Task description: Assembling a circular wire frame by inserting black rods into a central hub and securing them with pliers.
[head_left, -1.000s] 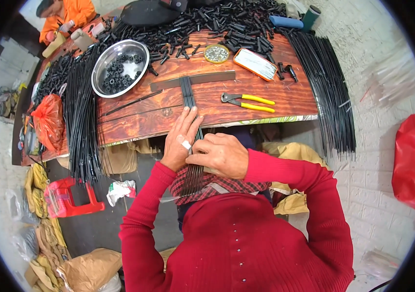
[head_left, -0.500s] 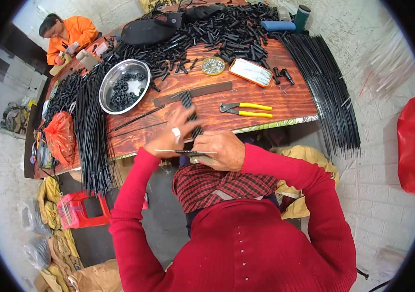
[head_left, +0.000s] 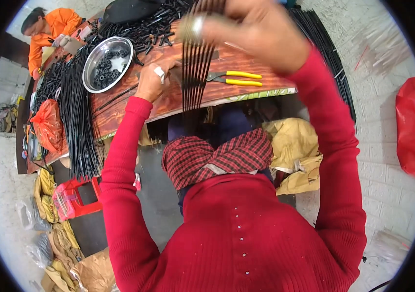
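Both hands have parted since half a second ago: the right hand (head_left: 266,39) has swung up and away from the lap, bringing a fan of thin black rods (head_left: 193,70) with it, while the left hand (head_left: 153,82) has moved off the rods and closed from its earlier spread. Taking the yellow-handled pincers (head_left: 239,78) as the landmark, the fan hangs just left of their head, and the right hand is above them in the view, on their far side.

Blur softens the right hand, yet its fingers appear to pinch the rods across their upper part, thumb against fingers. From that grip the rods run down the view toward the person, side by side, their long axis nearly square to the pincers' handles. The right hand is plainly the nearer one, as it bears them; the left is apart from them, farther left of the pincers over the tabletop (head_left: 275,83). Its fingers are curled inward; whether they clasp anything, I cannot tell.

Well left of the pincers sits a steel bowl (head_left: 90,68) of black ring-shaped parts (head_left: 107,73), with a sheaf of long black rods (head_left: 73,117) past it. Right of the pincers, a second sheaf (head_left: 322,41) droops over the edge.
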The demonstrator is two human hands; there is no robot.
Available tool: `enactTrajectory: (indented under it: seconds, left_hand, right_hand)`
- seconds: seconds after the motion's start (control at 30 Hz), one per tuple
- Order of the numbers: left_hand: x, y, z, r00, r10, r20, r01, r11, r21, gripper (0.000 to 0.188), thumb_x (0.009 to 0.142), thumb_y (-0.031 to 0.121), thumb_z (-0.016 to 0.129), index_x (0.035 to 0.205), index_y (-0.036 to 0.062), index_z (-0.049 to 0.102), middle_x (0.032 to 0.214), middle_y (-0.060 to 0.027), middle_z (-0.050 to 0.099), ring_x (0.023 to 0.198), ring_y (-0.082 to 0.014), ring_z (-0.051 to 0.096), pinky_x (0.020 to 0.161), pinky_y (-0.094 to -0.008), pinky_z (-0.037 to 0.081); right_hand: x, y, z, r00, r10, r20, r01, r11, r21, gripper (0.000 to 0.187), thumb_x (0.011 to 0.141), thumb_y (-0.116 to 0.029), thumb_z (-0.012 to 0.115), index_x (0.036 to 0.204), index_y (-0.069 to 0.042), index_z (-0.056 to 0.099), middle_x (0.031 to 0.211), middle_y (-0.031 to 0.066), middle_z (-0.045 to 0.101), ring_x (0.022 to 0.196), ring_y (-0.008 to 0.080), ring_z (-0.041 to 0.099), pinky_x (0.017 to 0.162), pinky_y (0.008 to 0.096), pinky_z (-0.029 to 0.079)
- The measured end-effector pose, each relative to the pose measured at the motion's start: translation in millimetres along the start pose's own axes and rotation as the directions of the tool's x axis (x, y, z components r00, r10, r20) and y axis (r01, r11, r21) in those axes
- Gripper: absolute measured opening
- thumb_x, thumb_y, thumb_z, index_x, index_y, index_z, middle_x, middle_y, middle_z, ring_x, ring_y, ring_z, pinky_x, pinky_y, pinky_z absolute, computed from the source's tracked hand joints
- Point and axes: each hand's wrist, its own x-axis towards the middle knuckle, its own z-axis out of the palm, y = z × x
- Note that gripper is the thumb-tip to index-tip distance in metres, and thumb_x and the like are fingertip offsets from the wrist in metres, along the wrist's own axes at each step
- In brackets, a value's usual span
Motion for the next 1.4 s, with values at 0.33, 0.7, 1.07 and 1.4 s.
enactTrajectory:
  seconds: [0.33,0.7,1.07,1.4]
  left_hand:
    - [-64,155,-15,0.720,0.322,0.614,0.374,0.564,-0.736,0.022,0.087,0.018,0.074,0.097,-0.0020,0.071,0.085,-0.0110,0.074,0.078,-0.0126,0.065,0.070,-0.0329,0.051]
    - [-91,141,9,0.444,0.665,0.600,0.812,-0.015,-0.584,0.049,0.090,0.007,0.065,0.135,-0.0058,0.052,0.125,-0.0123,0.065,0.114,-0.0188,0.059,0.098,-0.0294,0.045]
    - [-89,136,-5,0.436,0.228,0.871,0.572,0.677,-0.463,0.030,0.085,0.028,0.078,0.090,-0.0013,0.073,0.076,-0.0011,0.068,0.071,-0.0066,0.056,0.063,-0.0273,0.046]
    - [-103,109,-8,0.090,0.687,0.721,0.870,0.298,-0.392,0.030,0.086,0.029,0.076,0.094,0.0005,0.072,0.083,-0.0051,0.073,0.070,-0.0097,0.066,0.059,-0.0263,0.051]
  right_hand:
    - [-23,23,-37,0.900,0.435,0.013,-0.417,0.856,0.306,0.020,0.091,-0.024,0.069,0.088,-0.004,0.070,0.072,-0.0027,0.062,0.057,0.0040,0.054,0.049,0.0215,0.040]
    - [-36,71,-14,0.795,0.606,0.003,-0.581,0.761,0.288,0.022,0.087,-0.025,0.071,0.079,-0.005,0.065,0.063,-0.0006,0.059,0.045,0.0061,0.050,0.038,0.0231,0.037]
    - [-33,80,-10,0.769,0.634,0.076,-0.629,0.731,0.264,0.027,0.092,-0.034,0.069,0.082,-0.010,0.060,0.066,-0.0005,0.061,0.052,0.0066,0.055,0.044,0.0216,0.038]
    - [-105,39,44,0.744,0.192,0.640,-0.055,0.972,-0.227,0.021,0.087,-0.021,0.068,0.095,-0.001,0.067,0.090,0.0101,0.067,0.083,0.0235,0.065,0.076,0.0344,0.050]
